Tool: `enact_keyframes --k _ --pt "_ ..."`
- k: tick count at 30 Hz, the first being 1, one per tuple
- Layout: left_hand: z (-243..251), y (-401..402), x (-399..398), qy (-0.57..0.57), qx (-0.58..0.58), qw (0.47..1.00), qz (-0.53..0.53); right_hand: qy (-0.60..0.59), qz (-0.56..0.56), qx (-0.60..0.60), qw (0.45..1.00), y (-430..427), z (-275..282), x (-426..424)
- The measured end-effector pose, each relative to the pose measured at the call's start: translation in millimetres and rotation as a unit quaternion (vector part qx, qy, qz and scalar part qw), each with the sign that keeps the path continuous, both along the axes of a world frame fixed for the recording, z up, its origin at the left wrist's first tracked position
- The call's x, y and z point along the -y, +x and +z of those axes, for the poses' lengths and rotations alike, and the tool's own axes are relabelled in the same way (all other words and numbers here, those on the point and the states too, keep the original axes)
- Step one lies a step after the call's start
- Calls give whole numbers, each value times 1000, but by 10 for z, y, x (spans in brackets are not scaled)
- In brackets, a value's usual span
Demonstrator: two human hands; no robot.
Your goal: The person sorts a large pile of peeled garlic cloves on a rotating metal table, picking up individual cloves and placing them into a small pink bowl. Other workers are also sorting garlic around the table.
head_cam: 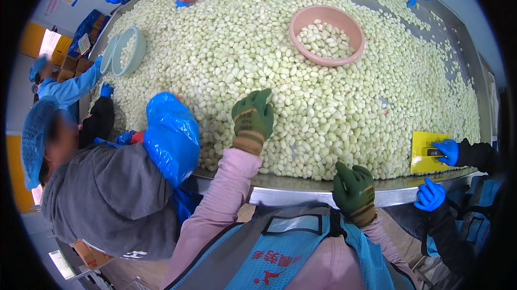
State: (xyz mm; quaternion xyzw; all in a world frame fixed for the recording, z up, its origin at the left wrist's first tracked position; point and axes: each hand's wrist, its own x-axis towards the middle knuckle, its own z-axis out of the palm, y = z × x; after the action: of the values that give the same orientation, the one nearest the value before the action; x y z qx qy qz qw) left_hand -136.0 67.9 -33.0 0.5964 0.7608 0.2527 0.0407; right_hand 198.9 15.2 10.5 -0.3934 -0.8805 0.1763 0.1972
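Observation:
My left hand (253, 115), in a green coated glove with a tan knit cuff, reaches palm down onto a broad heap of pale green oval fruits (226, 63). Its fingertips touch the heap, and what lies under the palm is hidden. At the near edge, my right hand (354, 193) wears a matching glove. It is over the metal rim (291, 196) of the large table, its fingers somewhat apart at the border of the heap, with nothing visible in them. Beyond my left hand, a pink plastic basin (297, 45) partly filled with the fruits rests on the heap.
On the right, a co-worker's blue-gloved hand (447, 152) grips a yellow flat scraper (419, 152); their other hand (430, 195) is near the rim. A person in a grey hoodie (109, 201) stands close at left. Green basins (139, 53) sit far left. Other gloved hands surround the table.

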Motion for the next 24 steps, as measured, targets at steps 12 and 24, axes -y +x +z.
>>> enact_keyframes --k 12,24 --pt "33 460 137 -417 -27 903 -105 60 -35 -14 997 -4 -112 37" --pt "-378 -291 -522 -160 -101 940 284 12 -64 -33 997 -22 -34 45"
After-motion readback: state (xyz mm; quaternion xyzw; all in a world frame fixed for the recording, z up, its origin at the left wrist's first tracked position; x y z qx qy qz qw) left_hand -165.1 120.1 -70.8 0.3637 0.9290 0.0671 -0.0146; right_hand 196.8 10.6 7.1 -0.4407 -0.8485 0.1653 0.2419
